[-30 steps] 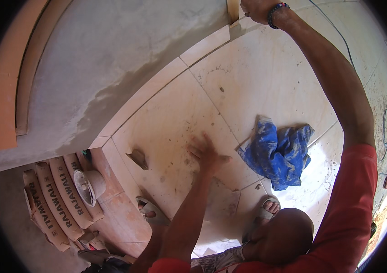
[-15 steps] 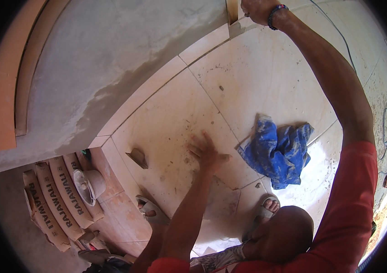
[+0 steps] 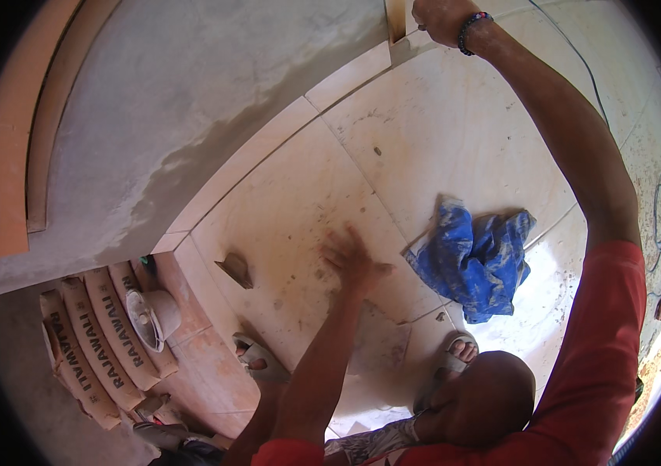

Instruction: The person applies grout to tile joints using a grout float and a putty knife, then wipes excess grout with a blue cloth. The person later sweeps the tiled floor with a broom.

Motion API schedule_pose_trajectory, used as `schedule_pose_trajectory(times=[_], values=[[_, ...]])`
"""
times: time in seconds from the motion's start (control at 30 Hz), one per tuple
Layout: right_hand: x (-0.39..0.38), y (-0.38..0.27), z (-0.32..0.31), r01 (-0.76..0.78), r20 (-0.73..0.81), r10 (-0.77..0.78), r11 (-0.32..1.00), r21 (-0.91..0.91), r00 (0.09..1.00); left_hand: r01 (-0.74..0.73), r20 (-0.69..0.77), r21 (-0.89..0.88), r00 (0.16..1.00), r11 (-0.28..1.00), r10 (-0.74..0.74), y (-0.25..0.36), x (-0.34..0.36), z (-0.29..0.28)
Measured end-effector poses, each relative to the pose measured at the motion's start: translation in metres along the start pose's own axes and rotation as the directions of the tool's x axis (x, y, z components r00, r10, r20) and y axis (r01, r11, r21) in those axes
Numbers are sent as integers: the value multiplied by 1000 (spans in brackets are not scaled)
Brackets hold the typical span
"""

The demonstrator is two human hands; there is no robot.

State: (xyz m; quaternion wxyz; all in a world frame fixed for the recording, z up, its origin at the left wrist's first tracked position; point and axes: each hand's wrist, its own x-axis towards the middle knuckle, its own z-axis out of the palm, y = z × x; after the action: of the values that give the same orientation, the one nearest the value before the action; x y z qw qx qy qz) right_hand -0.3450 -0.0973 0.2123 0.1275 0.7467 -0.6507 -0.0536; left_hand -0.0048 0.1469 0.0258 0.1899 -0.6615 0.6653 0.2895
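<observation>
My left hand (image 3: 352,260) lies with its fingers spread on the dusty cream tiled floor (image 3: 284,210). Just to its right is a crumpled blue cloth (image 3: 474,260), smeared with pale dirt. A small grey-brown piece with a bent edge (image 3: 235,269) lies to the left of that hand; its kind is unclear. Far up at the top edge, my right hand (image 3: 447,19) is closed, with a beaded bracelet (image 3: 471,31) on its wrist. Whatever its fingers hold is hidden or out of the picture. It is close to the wall's end and a brown wooden frame (image 3: 397,19).
A grey wall (image 3: 167,93) with a damp lower band and a tile skirting (image 3: 241,159) borders the floor. At lower left lie several brown paper sacks (image 3: 105,334) beside a whitish bucket (image 3: 156,317). A thin cable (image 3: 579,58) runs along the right. Sandalled feet (image 3: 260,357) rest nearby.
</observation>
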Motion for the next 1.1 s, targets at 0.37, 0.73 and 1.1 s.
schedule_pose_trajectory(times=[0.37,0.73,1.1], values=[[1,3,2,-33,-19,36,990,134,999,-16,-2,-52,1000,999,16,-4,-1,-2],[-1,-8,-9,-71,-19,74,991,113,997,11,43,-96,999,995,-7,-1,-3,-8],[-1,-12,-7,-33,-7,34,997,74,999,-2,38,-88,999,996,6,-2,-2,-8]])
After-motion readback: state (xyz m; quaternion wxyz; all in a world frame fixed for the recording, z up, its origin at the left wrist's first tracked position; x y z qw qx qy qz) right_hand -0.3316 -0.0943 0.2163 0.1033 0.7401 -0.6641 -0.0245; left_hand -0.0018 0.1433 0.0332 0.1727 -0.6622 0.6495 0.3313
